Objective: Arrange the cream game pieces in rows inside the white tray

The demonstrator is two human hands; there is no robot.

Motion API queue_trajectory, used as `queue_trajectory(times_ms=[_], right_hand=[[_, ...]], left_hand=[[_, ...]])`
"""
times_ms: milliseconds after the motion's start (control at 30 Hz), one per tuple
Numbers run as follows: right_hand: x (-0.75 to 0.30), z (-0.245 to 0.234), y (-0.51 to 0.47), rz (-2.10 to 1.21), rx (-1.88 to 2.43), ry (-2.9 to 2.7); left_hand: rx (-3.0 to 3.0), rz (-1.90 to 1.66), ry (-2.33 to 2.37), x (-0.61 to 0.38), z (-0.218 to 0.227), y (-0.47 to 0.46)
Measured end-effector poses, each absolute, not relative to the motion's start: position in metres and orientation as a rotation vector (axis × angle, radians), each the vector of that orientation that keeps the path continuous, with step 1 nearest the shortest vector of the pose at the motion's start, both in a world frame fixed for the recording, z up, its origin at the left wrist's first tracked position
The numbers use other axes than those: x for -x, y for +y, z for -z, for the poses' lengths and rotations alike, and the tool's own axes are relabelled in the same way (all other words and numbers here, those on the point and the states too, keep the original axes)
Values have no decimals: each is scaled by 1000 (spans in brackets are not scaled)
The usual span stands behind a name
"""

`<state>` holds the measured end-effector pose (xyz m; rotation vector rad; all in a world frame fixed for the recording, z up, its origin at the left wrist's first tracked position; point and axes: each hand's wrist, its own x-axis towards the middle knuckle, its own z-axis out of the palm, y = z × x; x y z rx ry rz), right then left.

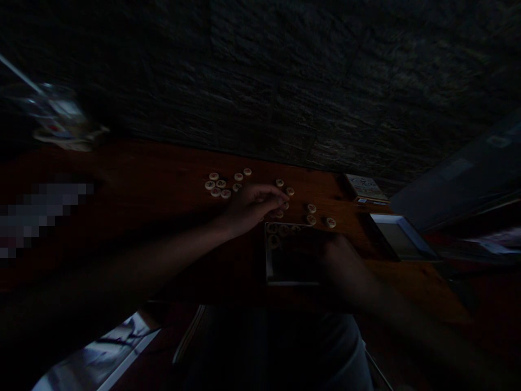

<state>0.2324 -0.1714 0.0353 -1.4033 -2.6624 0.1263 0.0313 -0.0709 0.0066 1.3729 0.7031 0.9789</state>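
Note:
My left hand [258,203] reaches over the wooden table with thumb and fingers closed together on a round xiangqi piece [285,206] at the fingertips. Just below it lies an open shallow box [266,266] with several pieces [272,229] along its far side and far left corner. Over the right part of this box is my right hand [340,255]; its fingers are lost in dark shadow, so their grip is hidden. Loose xiangqi pieces [221,184] lie grouped left of my left hand. More pieces [311,208] are scattered beyond and right of the box.
A box lid or tray [401,236] lies at the table's right end, with a printed flat box [366,187] behind it. A dark stone wall [260,98] borders the far edge. At far left stands a clear cup with a straw [61,117].

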Motion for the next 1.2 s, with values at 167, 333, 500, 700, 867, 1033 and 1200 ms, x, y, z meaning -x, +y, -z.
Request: queue_trajectory(times_ms=[167,333,500,700,867,1033,1200], right_hand=[[-231,-35,-170,-141,1438,-2669],[-230,-33,-168,-158,1449,-2644],[-238,-39,-172,-84,1361,-2556],[-278,-90,-132,66,1429,-2132],[-303,-92,-51,-164,1499,-1485],[-308,-36,-21,-225,1532,-1610],[-304,-12,-36,-231,1456,-1958]], left_hand=[[-1384,-970,699,-31,-5,-70],[-1394,-973,692,-30,-6,-70],[-1427,-1007,722,-30,-6,-70],[-1455,-1100,779,-27,-10,-66],[-1491,-1249,885,-21,-16,-58],[-1525,-1358,1009,-14,-18,-48],[-1657,-1403,1186,-4,-18,-31]])
